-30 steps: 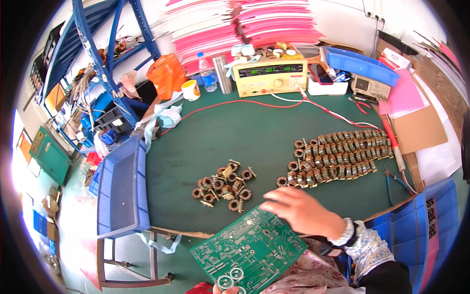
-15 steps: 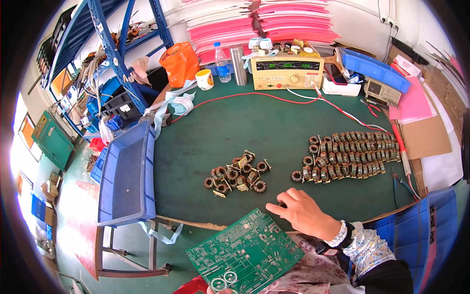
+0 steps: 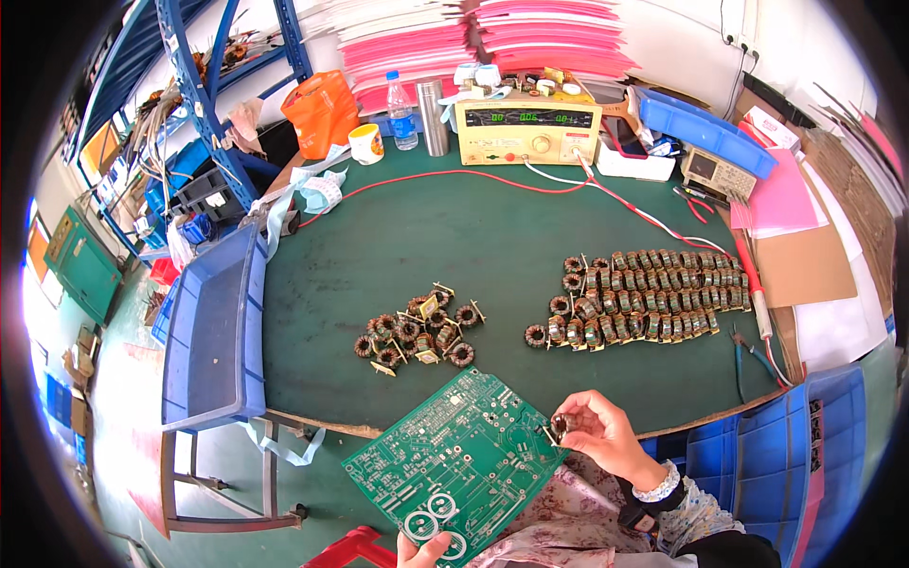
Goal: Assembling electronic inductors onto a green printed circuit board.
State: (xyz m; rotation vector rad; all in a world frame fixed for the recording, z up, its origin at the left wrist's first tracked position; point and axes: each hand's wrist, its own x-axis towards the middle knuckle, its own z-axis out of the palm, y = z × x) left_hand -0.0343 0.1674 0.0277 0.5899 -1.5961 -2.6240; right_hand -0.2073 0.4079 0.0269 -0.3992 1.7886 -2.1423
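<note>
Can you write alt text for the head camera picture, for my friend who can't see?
A person's right hand holds a small coil against a green circuit board, which the left hand supports from below. Behind, a green table carries two groups of coils.

Electronics assembly workshop. Green-matted work surface (image 3: 454, 246) with a yellow bench instrument (image 3: 527, 127) with a digital readout at 12 o'clock, red and white test leads (image 3: 606, 194) running off it. Toroid coils in rows (image 3: 644, 293) at 2 o'clock, loose pile (image 3: 417, 336) at centre. Bare green circuit board (image 3: 454, 464) at 6 o'clock. Blue parts bins (image 3: 213, 331) at 9 and 4 o'clock, blue steel racking (image 3: 204, 85) at 10 o'clock, pink foam sheet stacks (image 3: 492, 33) at 12 o'clock, small meter (image 3: 717, 172) at 2 o'clock.
</note>
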